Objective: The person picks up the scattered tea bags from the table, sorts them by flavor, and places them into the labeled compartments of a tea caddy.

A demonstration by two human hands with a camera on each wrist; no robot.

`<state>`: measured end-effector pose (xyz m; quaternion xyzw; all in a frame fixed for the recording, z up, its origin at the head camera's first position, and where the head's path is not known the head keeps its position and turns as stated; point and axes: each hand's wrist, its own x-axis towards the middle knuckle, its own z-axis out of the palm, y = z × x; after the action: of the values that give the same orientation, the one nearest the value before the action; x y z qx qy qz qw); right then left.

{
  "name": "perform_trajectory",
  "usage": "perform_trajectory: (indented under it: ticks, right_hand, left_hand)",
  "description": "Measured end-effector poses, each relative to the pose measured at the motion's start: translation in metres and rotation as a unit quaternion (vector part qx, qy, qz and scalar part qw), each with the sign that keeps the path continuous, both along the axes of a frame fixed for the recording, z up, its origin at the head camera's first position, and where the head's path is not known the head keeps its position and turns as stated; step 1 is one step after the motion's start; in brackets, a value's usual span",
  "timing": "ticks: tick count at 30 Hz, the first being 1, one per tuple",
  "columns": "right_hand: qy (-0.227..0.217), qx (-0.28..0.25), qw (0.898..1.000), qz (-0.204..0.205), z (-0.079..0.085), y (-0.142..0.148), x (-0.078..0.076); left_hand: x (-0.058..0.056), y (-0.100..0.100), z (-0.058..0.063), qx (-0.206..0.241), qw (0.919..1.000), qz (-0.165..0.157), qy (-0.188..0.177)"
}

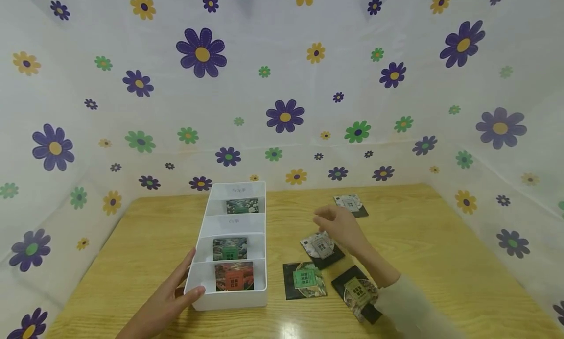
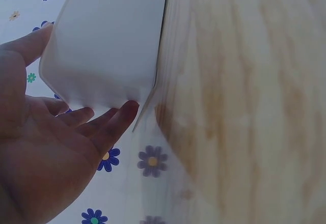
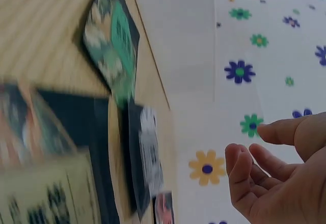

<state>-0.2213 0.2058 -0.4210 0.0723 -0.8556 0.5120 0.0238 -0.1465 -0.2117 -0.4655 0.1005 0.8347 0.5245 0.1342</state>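
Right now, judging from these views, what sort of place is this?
Probably a makeshift recording booth rather than a lived-in room: flower-print sheeting encloses the wood-grain table on the three sides in view, and on it lie a white divided organizer and flat printed packets.

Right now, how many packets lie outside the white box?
4: a green-labelled packet beside the box, a gold-labelled packet by the right sleeve, a pale-labelled packet beyond these, and a farther packet at the back. The sleeve may hide others.
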Motion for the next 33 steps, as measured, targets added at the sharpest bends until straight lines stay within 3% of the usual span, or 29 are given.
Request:
perform_trajectory:
  ticks: [3, 8, 21, 33]
  right_hand:
    - [-0.016, -0.023, 0.999, -0.024, 0.0, 0.016, -0.007]
    - [-0.031, -0.001, 0.997, -0.069, -0.003, 0.037, -0.018]
    - [-0.086, -0.006, 0.989, -0.117, -0.011, 0.066, -0.027]
    - [-0.079, 0.095, 0.984, -0.126, -0.031, 0.078, -0.04]
  left_hand:
    - [0.0, 0.001, 0.001, -0.001, 1.0, 0.002, -0.003]
    - [0.001, 0.001, 0.001, -0.008, 0.9999, 0.006, -0.001]
    - [0.0, 0.0, 0.0, -0.003, 1.0, 0.003, 0.005]
    - [0.0, 0.0, -0.001, -0.007, 0.9999, 0.005, 0.008]
